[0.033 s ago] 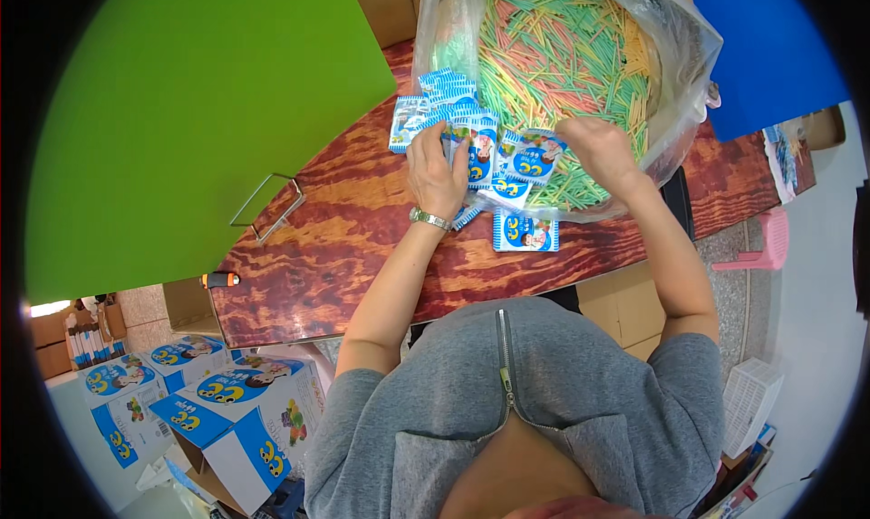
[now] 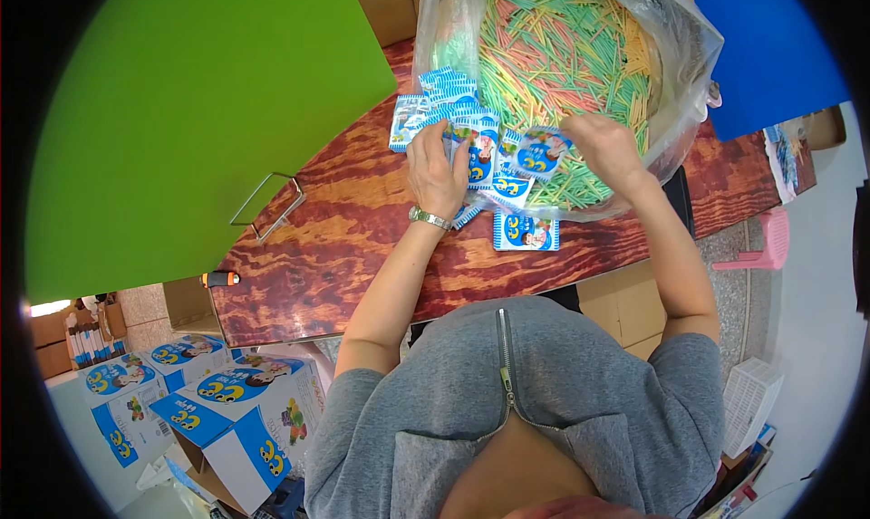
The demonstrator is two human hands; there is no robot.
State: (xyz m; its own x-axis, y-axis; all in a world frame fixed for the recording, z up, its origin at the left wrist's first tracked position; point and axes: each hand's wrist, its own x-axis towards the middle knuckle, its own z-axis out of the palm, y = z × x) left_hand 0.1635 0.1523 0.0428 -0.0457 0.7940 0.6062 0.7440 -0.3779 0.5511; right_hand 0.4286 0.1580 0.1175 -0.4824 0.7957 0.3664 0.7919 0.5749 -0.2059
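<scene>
Between the fingertips of my right hand (image 2: 607, 149), closed, is the edge of a small blue-and-white snack packet (image 2: 542, 152), slightly blurred. It hangs over the near edge of a big clear plastic bag (image 2: 675, 62) filled with thin green, pink and yellow snack sticks (image 2: 562, 52). My left hand (image 2: 437, 173), wearing a metal watch, lies with thumb and fingers apart against a heap of like packets (image 2: 449, 89). Its thumb touches one packet (image 2: 482, 155). Another packet (image 2: 509, 188) lies below the raised one. Nearer me, a flat packet (image 2: 526, 232) sits on the wooden table (image 2: 344, 238).
A green panel (image 2: 199, 111) covers the far left, and a blue one (image 2: 770, 48) the far right. On the table's left are a wire stand (image 2: 281, 206) and an orange-black tool (image 2: 220, 280). Printed cartons (image 2: 245, 410) stand lower left; a pink stool (image 2: 770, 240) is at right.
My right hand has shifted slightly to the right, and the packet in its fingers has moved and tilted with it. My left hand stays in place on the heap.
</scene>
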